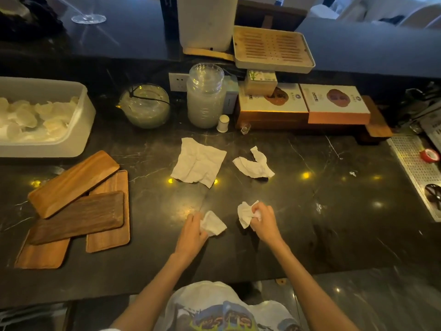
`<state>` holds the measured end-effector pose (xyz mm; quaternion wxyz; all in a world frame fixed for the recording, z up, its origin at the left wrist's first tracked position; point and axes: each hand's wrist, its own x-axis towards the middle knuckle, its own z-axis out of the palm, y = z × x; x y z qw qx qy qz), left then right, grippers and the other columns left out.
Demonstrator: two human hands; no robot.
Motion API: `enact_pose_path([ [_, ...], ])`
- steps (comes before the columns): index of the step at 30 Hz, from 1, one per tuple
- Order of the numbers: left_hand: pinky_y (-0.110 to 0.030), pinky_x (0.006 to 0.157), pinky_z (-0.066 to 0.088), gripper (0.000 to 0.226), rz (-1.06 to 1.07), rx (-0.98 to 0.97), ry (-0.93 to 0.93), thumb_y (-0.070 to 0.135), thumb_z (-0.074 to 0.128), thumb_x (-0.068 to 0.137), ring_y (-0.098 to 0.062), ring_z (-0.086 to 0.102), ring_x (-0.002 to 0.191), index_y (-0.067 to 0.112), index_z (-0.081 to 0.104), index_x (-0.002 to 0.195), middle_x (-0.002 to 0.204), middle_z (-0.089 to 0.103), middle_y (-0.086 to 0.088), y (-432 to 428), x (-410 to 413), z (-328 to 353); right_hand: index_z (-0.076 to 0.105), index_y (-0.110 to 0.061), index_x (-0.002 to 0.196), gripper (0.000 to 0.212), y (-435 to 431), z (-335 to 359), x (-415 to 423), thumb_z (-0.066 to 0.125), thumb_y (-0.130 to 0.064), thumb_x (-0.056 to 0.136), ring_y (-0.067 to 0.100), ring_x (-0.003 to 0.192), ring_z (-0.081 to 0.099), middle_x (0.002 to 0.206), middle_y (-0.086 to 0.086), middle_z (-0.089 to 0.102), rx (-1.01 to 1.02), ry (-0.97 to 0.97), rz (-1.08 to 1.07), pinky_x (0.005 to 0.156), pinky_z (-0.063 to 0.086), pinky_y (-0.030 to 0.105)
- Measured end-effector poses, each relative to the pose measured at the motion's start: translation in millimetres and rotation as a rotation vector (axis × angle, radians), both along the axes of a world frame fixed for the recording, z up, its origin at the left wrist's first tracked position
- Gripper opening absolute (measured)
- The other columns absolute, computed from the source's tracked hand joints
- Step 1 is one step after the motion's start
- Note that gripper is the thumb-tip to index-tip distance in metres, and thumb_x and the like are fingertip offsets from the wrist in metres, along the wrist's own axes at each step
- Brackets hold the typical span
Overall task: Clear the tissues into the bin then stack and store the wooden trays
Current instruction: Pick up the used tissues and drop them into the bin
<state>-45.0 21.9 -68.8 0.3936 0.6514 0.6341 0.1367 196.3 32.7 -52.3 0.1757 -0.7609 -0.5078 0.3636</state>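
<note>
My left hand (193, 232) grips a crumpled white tissue (213, 224) on the dark marble counter (310, 211). A second crumpled tissue (245, 215) is bunched in my right hand (263, 223) just to the right. Farther back lie a flat, creased tissue (198, 162) and a twisted tissue (254, 164), both untouched. At the left, several wooden trays overlap in a loose pile: a light one (71, 182) on top, a dark one (78, 217) below it, and others (109, 211) underneath. No bin is visible.
A white tub (81, 130) of pale pieces stands at the far left. Behind the tissues are a glass bowl (145, 106), a tall glass jar (206, 96), a small white shaker (223, 123), boxes (334, 103) and a slatted tea tray (272, 47). A metal drain grid (415, 168) is at right.
</note>
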Motion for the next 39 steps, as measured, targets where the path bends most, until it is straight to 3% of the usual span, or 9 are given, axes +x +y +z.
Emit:
enact_pose_path([
  [5, -0.038, 0.096, 0.047, 0.042, 0.021, -0.004, -0.106, -0.001, 0.050, 0.090, -0.023, 0.051, 0.111, 0.016, 0.051, 0.129, 0.130, 0.043, -0.007, -8.0, 1.5, -1.9, 0.061, -0.027, 0.100, 0.037, -47.6, 1.1, 16.7, 0.045, 0.004, 0.087, 0.014, 0.101, 0.050, 0.116, 0.003, 0.048, -0.006, 0.033, -0.075, 0.076, 0.041, 0.011],
  [8, -0.026, 0.087, 0.047, 0.033, -0.031, 0.024, -0.187, -0.006, 0.049, 0.088, -0.019, 0.057, 0.104, 0.010, 0.064, 0.112, 0.115, 0.059, -0.008, -14.8, 9.2, 3.3, 0.069, -0.016, 0.104, 0.036, -75.2, 0.4, 28.1, 0.045, 0.006, 0.087, 0.014, 0.104, 0.054, 0.113, 0.002, 0.058, -0.014, 0.063, -0.158, 0.072, 0.039, 0.003],
  [13, -0.023, 0.073, 0.044, 0.031, 0.034, 0.057, -0.227, -0.008, 0.048, 0.081, -0.022, 0.059, 0.089, 0.020, 0.060, 0.075, 0.089, 0.061, -0.005, -43.5, 37.9, 15.8, 0.070, -0.024, 0.082, 0.025, -113.6, 15.2, 46.9, 0.055, -0.004, 0.084, 0.013, 0.095, 0.060, 0.097, -0.003, 0.062, 0.057, 0.249, -0.219, 0.071, 0.048, 0.017],
  [16, -0.025, 0.078, 0.039, 0.026, 0.131, 0.016, -0.214, -0.007, 0.048, 0.082, -0.018, 0.055, 0.095, 0.008, 0.065, 0.094, 0.103, 0.060, -0.005, -76.0, 57.0, 16.3, 0.068, -0.031, 0.096, 0.035, -139.0, 17.7, 63.9, 0.053, 0.000, 0.090, 0.009, 0.103, 0.056, 0.106, -0.012, 0.056, 0.071, 0.263, -0.093, 0.087, 0.045, 0.021],
  [20, -0.030, 0.105, 0.029, 0.039, 0.121, -0.093, -0.171, 0.008, 0.049, 0.087, -0.020, 0.036, 0.126, 0.010, 0.057, 0.125, 0.139, 0.043, -0.005, -133.3, 85.5, 20.6, 0.052, -0.002, 0.134, 0.039, -176.5, 0.9, 96.1, 0.050, 0.000, 0.095, 0.026, 0.128, 0.048, 0.134, 0.011, 0.052, 0.016, 0.203, -0.045, 0.109, 0.038, 0.038],
  [24, -0.036, 0.115, 0.019, 0.054, 0.135, -0.191, -0.197, 0.031, 0.032, 0.083, -0.025, 0.021, 0.139, 0.014, 0.052, 0.130, 0.154, 0.024, -0.008, -200.9, 107.4, 16.8, 0.063, -0.017, 0.121, 0.029, -220.3, -16.6, 117.9, 0.061, -0.014, 0.092, 0.015, 0.103, 0.063, 0.118, 0.004, 0.067, 0.029, 0.348, 0.018, 0.091, 0.054, 0.041],
  [29, -0.034, 0.115, 0.023, 0.039, 0.229, -0.212, -0.264, -0.002, 0.044, 0.096, -0.027, 0.032, 0.138, 0.002, 0.048, 0.134, 0.146, 0.035, -0.014, -282.2, 123.4, 21.2, 0.065, -0.023, 0.109, 0.021, -280.6, -16.7, 125.3, 0.065, -0.013, 0.090, 0.000, 0.085, 0.067, 0.100, -0.007, 0.068, 0.016, 0.430, 0.059, 0.066, 0.054, 0.016],
  [34, -0.048, 0.101, 0.045, 0.030, 0.459, -0.215, -0.306, 0.000, 0.058, 0.091, -0.034, 0.054, 0.114, -0.001, 0.056, 0.121, 0.124, 0.055, -0.020, -323.4, 118.9, 16.1, 0.063, -0.019, 0.105, 0.014, -329.3, -27.7, 123.1, 0.064, -0.015, 0.091, 0.013, 0.088, 0.067, 0.100, 0.001, 0.067, -0.080, 0.421, 0.018, 0.062, 0.053, 0.018],
  [39, -0.036, 0.089, 0.049, 0.019, 0.450, -0.262, -0.303, 0.005, 0.058, 0.093, -0.026, 0.058, 0.107, 0.009, 0.061, 0.111, 0.117, 0.059, -0.014, -317.3, 104.3, -60.3, 0.066, -0.016, 0.114, 0.026, -346.3, -92.5, 113.8, 0.058, -0.003, 0.092, 0.016, 0.096, 0.065, 0.113, 0.006, 0.065, -0.151, 0.394, -0.094, 0.067, 0.057, 0.024],
])
